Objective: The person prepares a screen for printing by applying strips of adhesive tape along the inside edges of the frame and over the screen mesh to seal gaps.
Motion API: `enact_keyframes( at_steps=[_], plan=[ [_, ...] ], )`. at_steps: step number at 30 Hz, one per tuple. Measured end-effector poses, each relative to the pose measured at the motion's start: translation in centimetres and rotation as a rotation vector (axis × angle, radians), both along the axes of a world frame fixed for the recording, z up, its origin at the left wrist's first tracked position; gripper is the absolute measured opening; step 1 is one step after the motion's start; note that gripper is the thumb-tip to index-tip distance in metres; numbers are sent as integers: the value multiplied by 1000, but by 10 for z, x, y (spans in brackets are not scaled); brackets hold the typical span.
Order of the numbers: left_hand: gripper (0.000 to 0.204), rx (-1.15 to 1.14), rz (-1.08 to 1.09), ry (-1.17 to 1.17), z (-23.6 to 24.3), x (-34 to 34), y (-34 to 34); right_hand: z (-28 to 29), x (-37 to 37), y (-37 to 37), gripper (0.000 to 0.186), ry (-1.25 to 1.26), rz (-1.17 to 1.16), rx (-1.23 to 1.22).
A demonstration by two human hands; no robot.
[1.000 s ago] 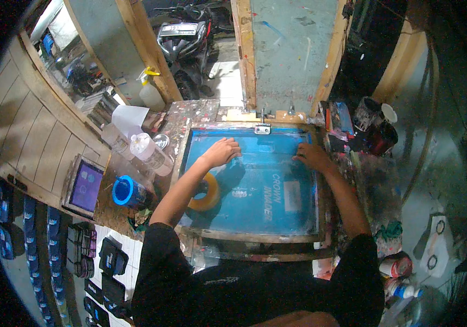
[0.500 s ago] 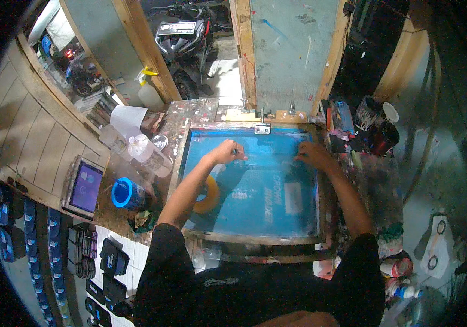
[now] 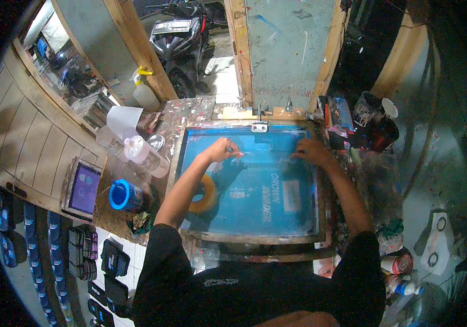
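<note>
A blue silk-screen frame point(image 3: 293, 223) lies flat on the worktable in front of me, pale lettering and a light rectangle showing in its mesh. Over its far left part, my left hand point(image 3: 222, 150) is closed in a pinch. My right hand point(image 3: 310, 151) pinches too, at the far right of the mesh. Between the fingertips runs a faint, see-through strip of clear tape point(image 3: 266, 156), barely visible against the blue. A yellowish roll of tape point(image 3: 207, 195) rests on the mesh beside my left forearm. A metal hinge clamp point(image 3: 260, 127) grips the frame's far edge.
Left of the frame stand a blue tub point(image 3: 126, 195), clear plastic bottles point(image 3: 146, 155) and a spray bottle point(image 3: 145, 95). Paint-stained cans point(image 3: 380, 135) crowd the right back. A small purple screen point(image 3: 84, 187) leans at the left. Several dark printed pieces point(image 3: 114, 259) lie lower left.
The view has shifted slightly. Both hands keep nearly the same places over the far part of the screen, still pinching; the tape roll stays on the mesh.
</note>
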State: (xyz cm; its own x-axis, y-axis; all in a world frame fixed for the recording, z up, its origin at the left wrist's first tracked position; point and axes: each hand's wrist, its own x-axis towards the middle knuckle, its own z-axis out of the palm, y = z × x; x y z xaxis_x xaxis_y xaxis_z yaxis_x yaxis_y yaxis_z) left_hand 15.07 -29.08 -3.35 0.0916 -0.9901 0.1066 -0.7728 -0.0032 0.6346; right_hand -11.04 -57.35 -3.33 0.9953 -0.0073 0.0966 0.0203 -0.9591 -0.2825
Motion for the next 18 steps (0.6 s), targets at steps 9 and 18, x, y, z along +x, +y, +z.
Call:
enact_keyframes(
  at_steps=[9, 18],
  plan=[
    [32, -8, 0, -119, 4, -2, 3, 7, -3, 2, 34, -42, 25, 93],
    [25, 131, 13, -59, 4, 4, 5, 11, -1, 7, 36, -41, -5, 57]
  ],
)
